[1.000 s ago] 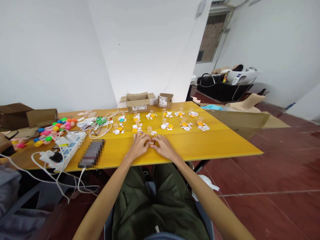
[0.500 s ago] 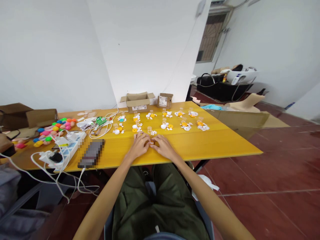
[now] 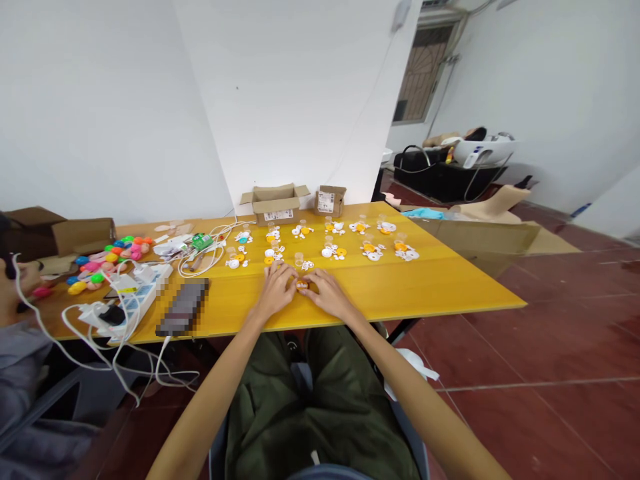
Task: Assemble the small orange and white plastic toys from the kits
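Grip of the left hand and grip of the right hand come close to each other, with fingers bent; together they pinch one small orange piece between their fingertips, near the front edge of the surface; how strongly each finger presses, I cannot tell.

Largest is the yellow surface, which reaches far to both sides of the hands; at its left end lies a brown carton with open flaps, and near it a hand of another person; at the back, against the wall, stand an open box and, just beside it on the right, a smaller box; on the left, a white power strip lies with plugs in it, next to a dark, blurred device; beyond the hands, small groups of white and orange parts are spread in rows; nearest to the fingers are a clear cup and, touching or just beside it, small white pieces.
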`<state>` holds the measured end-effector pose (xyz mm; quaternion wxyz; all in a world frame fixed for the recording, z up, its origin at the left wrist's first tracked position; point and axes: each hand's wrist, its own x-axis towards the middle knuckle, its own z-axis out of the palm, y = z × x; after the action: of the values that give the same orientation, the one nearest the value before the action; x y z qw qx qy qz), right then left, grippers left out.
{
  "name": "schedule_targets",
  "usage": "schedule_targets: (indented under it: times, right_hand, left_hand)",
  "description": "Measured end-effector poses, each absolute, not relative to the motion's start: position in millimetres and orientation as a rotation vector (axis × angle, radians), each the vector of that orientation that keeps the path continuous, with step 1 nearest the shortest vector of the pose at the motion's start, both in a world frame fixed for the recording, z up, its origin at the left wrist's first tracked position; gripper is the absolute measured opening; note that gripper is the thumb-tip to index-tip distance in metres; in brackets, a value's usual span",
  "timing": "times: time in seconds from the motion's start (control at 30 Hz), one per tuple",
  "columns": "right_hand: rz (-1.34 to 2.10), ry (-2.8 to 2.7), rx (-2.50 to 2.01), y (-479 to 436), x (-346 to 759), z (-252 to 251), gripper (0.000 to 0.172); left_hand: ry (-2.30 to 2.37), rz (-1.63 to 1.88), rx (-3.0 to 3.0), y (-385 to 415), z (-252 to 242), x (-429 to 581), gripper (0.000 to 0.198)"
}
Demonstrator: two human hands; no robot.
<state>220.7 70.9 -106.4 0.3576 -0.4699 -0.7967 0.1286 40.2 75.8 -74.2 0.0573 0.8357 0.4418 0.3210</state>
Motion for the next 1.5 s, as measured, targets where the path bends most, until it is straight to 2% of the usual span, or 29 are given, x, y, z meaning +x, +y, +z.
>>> schedule_targets:
  times: [0.23, 0.43, 0.83, 1.2, 1.5]
  right_hand:
    - [0.358, -2.054, -1.229, 69.3, 219.9, -102.8, 0.011]
    - [0.349, -2.049, -1.211, 70.1, 220.7, -104.9, 0.012]
    - [0.355, -2.027, -1.193, 71.4, 222.0, -108.7, 0.017]
    - [0.408, -2.008, -1.202, 69.7, 222.8, -105.8, 0.017]
    - [0.412, -2.004, -1.180, 70.3, 223.0, -107.6, 0.015]
  left_hand:
    - [1.578, 1.418, 2.039, 86.6, -76.9, 24.9, 0.016]
    - [1.599, 1.505, 1.840, 91.6, -80.7, 18.7, 0.013]
    - [1.547, 1.317, 2.025, 104.6, -95.9, 15.3, 0.009]
    - [1.518, 1.069, 2.200, 104.3, -95.7, 20.0, 0.027]
    - [1.522, 0.982, 2.255, 101.8, -94.0, 22.1, 0.027]
